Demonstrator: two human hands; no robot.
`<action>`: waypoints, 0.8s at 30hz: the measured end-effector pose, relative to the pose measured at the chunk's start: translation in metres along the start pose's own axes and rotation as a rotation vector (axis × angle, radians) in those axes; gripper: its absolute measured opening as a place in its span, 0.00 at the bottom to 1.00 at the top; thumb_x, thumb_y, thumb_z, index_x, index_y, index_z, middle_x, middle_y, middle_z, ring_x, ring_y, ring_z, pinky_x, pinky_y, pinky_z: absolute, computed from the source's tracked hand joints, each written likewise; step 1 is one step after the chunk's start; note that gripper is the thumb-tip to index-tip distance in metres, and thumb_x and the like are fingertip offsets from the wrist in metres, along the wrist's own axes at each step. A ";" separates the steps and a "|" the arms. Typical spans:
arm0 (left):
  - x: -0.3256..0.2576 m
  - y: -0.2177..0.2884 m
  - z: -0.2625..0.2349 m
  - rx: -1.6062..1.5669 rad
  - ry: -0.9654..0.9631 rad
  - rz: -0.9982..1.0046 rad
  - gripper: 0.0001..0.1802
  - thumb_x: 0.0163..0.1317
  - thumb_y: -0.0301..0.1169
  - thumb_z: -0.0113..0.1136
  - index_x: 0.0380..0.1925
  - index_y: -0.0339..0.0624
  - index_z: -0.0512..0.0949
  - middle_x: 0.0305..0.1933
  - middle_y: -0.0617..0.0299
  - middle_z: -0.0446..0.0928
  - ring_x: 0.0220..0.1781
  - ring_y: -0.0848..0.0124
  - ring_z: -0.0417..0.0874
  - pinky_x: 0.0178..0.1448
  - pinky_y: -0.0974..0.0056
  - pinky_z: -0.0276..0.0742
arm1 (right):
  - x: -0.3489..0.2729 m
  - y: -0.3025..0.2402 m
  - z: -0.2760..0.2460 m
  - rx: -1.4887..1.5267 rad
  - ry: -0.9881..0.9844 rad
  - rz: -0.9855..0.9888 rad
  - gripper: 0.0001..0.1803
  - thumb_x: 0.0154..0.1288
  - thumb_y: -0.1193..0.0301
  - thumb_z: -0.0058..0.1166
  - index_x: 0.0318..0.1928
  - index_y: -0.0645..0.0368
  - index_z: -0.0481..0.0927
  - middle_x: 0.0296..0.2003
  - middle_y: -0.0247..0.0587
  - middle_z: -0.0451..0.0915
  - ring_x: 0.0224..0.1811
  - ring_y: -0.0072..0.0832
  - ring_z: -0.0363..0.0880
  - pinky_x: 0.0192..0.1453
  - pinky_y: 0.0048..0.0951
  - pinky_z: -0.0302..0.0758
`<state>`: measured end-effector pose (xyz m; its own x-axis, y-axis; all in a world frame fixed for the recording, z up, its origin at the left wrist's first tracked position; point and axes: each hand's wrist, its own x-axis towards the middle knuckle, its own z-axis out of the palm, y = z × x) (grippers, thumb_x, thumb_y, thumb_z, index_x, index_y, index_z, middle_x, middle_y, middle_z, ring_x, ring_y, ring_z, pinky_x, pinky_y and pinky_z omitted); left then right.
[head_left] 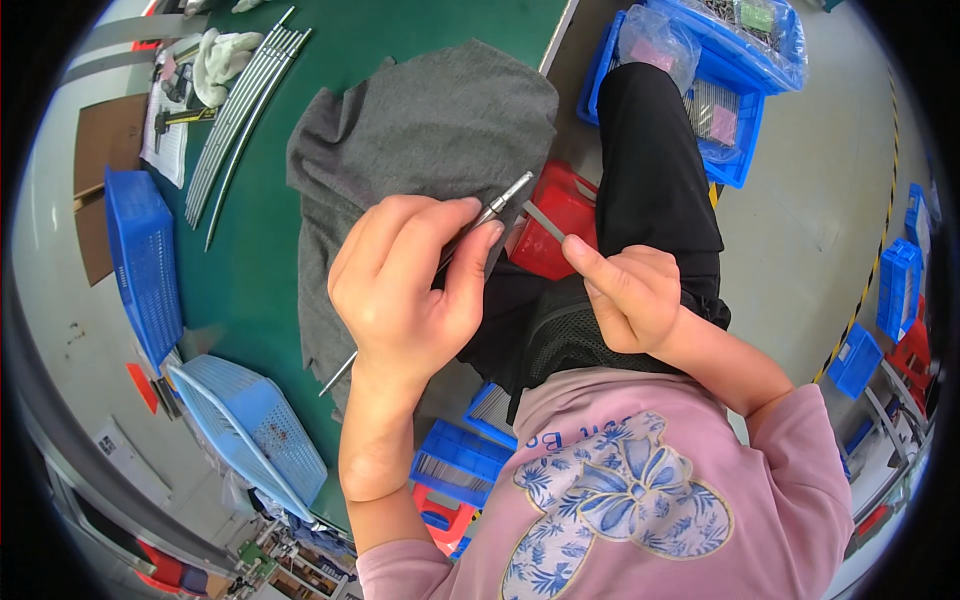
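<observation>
My left hand (pixel 410 270) is closed around a thin metal rod (pixel 338 372), pinching it between thumb and fingers. The rod's stepped, shiny end (pixel 513 190) sticks out past the fingertips, and its thin tail shows below the wrist. In my right hand (pixel 635 295) is a narrow flat grey strip, which looks like a small file (pixel 543 221), with the index finger laid along it. The strip's tip is close to the rod's end, with a small gap between them. A dark grey cloth (pixel 420 125) lies on the green table under my left hand.
Several long metal rods (pixel 245 120) lie on the table (pixel 350 30) at the far left, beside white gloves (pixel 222 65) and a caliper (pixel 185 116). Blue baskets (pixel 145 265) line the left edge. A red stool (pixel 550 225) and blue bins (pixel 745 150) with bagged parts stand right of the table.
</observation>
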<state>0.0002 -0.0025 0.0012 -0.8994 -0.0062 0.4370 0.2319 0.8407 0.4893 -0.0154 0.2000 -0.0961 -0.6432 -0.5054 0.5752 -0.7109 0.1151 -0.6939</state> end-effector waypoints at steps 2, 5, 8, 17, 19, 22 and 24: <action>0.002 0.001 0.000 0.021 -0.003 0.034 0.10 0.41 0.20 0.72 0.26 0.39 0.81 0.25 0.61 0.75 0.22 0.65 0.75 0.26 0.65 0.70 | 0.000 0.000 0.000 0.003 0.002 -0.002 0.28 0.49 0.85 0.53 0.56 0.69 0.76 0.16 0.35 0.70 0.12 0.29 0.67 0.18 0.28 0.63; 0.004 -0.001 0.004 0.053 -0.013 0.066 0.10 0.41 0.20 0.71 0.26 0.39 0.81 0.25 0.62 0.75 0.24 0.65 0.75 0.26 0.65 0.69 | 0.000 0.002 0.001 0.000 0.006 -0.006 0.29 0.49 0.85 0.53 0.56 0.69 0.76 0.16 0.35 0.70 0.12 0.29 0.66 0.18 0.28 0.63; 0.002 0.001 -0.002 0.078 0.009 0.090 0.11 0.41 0.19 0.71 0.27 0.38 0.81 0.25 0.62 0.74 0.24 0.66 0.74 0.27 0.65 0.69 | 0.003 -0.004 0.000 -0.019 0.010 -0.020 0.29 0.48 0.86 0.53 0.56 0.70 0.76 0.16 0.35 0.70 0.12 0.29 0.66 0.18 0.28 0.62; -0.001 -0.005 0.006 0.021 0.037 0.076 0.10 0.40 0.19 0.70 0.26 0.38 0.81 0.25 0.61 0.74 0.24 0.66 0.74 0.26 0.65 0.69 | 0.016 -0.004 0.010 -0.067 0.048 -0.038 0.31 0.43 0.86 0.51 0.55 0.70 0.77 0.13 0.32 0.64 0.11 0.25 0.62 0.17 0.26 0.59; 0.001 -0.005 0.006 -0.011 0.042 0.056 0.10 0.40 0.18 0.70 0.26 0.38 0.81 0.25 0.61 0.74 0.24 0.66 0.74 0.27 0.65 0.69 | 0.019 -0.007 0.006 -0.129 0.022 -0.033 0.32 0.43 0.86 0.51 0.55 0.69 0.78 0.13 0.32 0.62 0.10 0.25 0.62 0.16 0.26 0.58; 0.004 -0.004 0.008 -0.032 0.060 0.067 0.10 0.41 0.18 0.69 0.25 0.37 0.81 0.25 0.61 0.74 0.24 0.65 0.74 0.27 0.64 0.69 | 0.034 -0.010 0.006 -0.155 0.032 -0.025 0.33 0.42 0.86 0.51 0.56 0.68 0.78 0.13 0.32 0.61 0.10 0.25 0.62 0.16 0.27 0.59; 0.006 -0.003 0.006 -0.038 0.055 0.088 0.09 0.41 0.17 0.69 0.25 0.37 0.80 0.25 0.60 0.74 0.24 0.63 0.73 0.27 0.63 0.69 | 0.052 -0.017 0.004 -0.199 0.016 -0.001 0.33 0.42 0.82 0.53 0.56 0.62 0.79 0.13 0.31 0.62 0.11 0.27 0.63 0.17 0.29 0.62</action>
<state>-0.0085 -0.0016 -0.0020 -0.8536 0.0366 0.5197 0.3242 0.8182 0.4749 -0.0362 0.1686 -0.0559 -0.6456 -0.4924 0.5838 -0.7528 0.2820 -0.5947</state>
